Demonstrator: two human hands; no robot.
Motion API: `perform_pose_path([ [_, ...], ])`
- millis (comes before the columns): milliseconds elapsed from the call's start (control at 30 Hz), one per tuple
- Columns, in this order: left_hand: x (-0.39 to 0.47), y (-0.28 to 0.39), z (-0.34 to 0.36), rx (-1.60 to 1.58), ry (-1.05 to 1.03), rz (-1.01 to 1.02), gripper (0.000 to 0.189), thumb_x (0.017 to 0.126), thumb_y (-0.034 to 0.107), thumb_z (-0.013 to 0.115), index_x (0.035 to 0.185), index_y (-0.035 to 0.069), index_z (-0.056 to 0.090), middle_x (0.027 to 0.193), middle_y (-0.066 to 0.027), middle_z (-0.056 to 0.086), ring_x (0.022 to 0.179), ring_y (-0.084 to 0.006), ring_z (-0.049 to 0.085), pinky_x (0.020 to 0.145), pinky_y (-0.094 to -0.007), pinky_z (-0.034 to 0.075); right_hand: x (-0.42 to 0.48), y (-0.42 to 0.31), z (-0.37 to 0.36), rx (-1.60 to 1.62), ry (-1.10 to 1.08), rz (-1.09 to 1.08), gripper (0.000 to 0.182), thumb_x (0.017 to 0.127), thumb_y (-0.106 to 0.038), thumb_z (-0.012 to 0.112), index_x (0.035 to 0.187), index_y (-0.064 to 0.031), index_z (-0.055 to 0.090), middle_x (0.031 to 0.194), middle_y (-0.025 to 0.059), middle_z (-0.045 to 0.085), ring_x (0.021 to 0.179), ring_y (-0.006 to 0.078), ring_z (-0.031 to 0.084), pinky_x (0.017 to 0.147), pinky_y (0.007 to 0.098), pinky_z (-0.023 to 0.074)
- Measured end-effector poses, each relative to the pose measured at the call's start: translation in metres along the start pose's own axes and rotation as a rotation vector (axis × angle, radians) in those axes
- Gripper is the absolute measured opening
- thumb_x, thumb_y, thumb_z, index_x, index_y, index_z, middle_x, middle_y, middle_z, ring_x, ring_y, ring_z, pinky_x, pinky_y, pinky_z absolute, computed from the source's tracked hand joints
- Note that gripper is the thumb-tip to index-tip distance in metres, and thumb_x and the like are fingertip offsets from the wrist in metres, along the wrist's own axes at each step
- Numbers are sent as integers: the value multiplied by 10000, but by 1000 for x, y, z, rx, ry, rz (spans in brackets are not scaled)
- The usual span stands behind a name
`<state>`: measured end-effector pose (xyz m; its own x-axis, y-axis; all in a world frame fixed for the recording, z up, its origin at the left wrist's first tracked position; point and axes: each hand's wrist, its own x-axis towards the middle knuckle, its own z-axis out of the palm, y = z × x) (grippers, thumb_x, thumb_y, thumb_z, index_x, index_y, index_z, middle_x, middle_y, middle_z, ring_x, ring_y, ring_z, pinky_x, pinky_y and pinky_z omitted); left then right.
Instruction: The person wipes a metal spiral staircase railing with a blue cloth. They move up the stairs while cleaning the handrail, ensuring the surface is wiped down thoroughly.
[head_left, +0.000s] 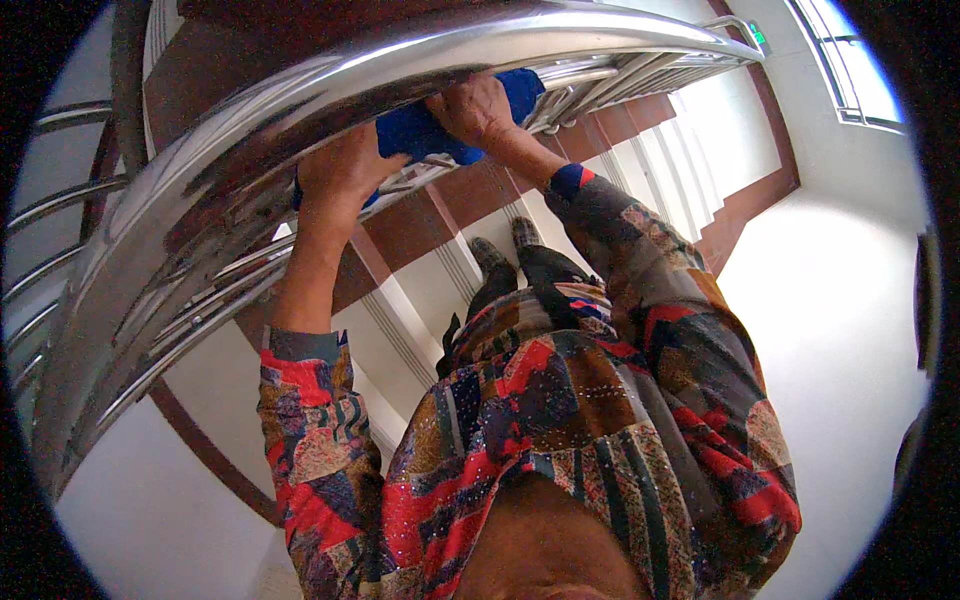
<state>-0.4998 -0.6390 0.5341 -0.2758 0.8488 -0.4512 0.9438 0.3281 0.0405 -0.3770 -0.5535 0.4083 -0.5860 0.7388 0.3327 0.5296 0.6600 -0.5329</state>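
A blue cloth (412, 133) lies bunched along the rails just beneath a thick, polished stainless steel handrail (465, 41). My right hand (476, 109) presses over the cloth and grips it, with blue fabric showing on both sides of the knuckles. At the cloth's other end is my left hand (341, 169), also closed on it; blue edges show on either side of the wrist. The handrail hides the fingertips of both hands. Which rail the cloth wraps cannot be made out.
Thinner steel bars (225, 300) run below the handrail. Pale stair steps (420, 285) with grooved edges and red-brown borders lie under my shoes (491, 255). A white wall (810, 337) rises on the right, with a window (847, 60) and a green lit sign (756, 34) higher up.
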Motion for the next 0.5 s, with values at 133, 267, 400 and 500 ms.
perform_pose_path([
  [133, -3, -2, 3, -26, 124, 174, 762, 594, 401, 722, 1255, 139, 447, 1297, -150, 420, 1160, -352, 423, 985, -401, 324, 2, 15, -9, 60, 150, -156, 234, 780, -276, 553, 931, -114, 629, 895, 154, 620, 805, 351, 575, 725, 429, 448],
  [267, 17, -22, 15, -104, 124, 240, 879, 517, 490, 743, 1263, 138, 437, 1333, -158, 370, 1208, -334, 369, 1005, -407, 303, 16, 30, 11, -187, 313, -569, 224, 807, -266, 530, 962, -135, 625, 938, 131, 623, 871, 301, 593, 765, 404, 469],
  [400, 36, -15, 3, -180, -72, 219, 831, 525, 501, 738, 1188, 57, 506, 1135, -187, 544, 1038, -300, 529, 918, -375, 400, 18, 90, 57, -1285, 148, -840, 358, 818, -239, 487, 1173, -202, 500, 1189, 46, 518, 1111, 204, 481, 947, 342, 394],
  [500, 41, -14, 0, -88, -97, 150, 782, 532, 529, 718, 1120, 40, 558, 1039, -191, 594, 923, -295, 590, 831, -373, 455, 38, 69, 35, -324, 255, -708, 185, 810, -245, 552, 893, -103, 638, 848, 124, 636, 795, 290, 607, 707, 355, 489],
])
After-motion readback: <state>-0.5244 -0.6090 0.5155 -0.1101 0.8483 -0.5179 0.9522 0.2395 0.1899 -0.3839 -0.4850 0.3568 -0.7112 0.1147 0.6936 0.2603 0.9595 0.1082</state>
